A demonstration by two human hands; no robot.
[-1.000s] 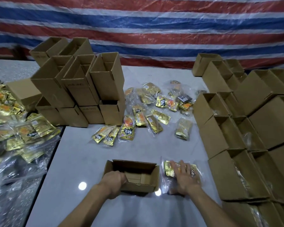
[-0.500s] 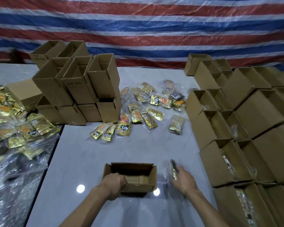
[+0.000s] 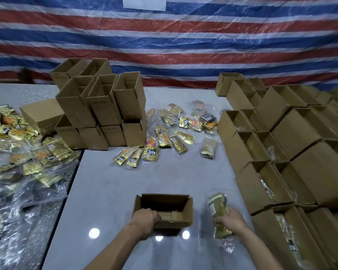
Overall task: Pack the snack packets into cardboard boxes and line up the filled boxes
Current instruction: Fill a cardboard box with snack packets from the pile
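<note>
An open, empty cardboard box (image 3: 176,205) stands on the grey table near me. My left hand (image 3: 145,218) grips the box's near left wall, fingers curled over its rim. My right hand (image 3: 229,219) holds a clear bag of gold snack packets (image 3: 218,209) upright, just right of the box and a little above the table. More gold and orange snack packets (image 3: 164,137) lie scattered across the table's middle.
Rows of open boxes (image 3: 265,182), some holding packets, line the right side. A stack of empty boxes (image 3: 103,108) stands at the back left. A heap of bagged packets (image 3: 23,152) covers the left table. The grey tabletop (image 3: 109,188) lies between.
My right hand picked the bag of packets up off the table and turned it on edge beside the box. My left hand stayed on the box wall. The camera tilted upward.
</note>
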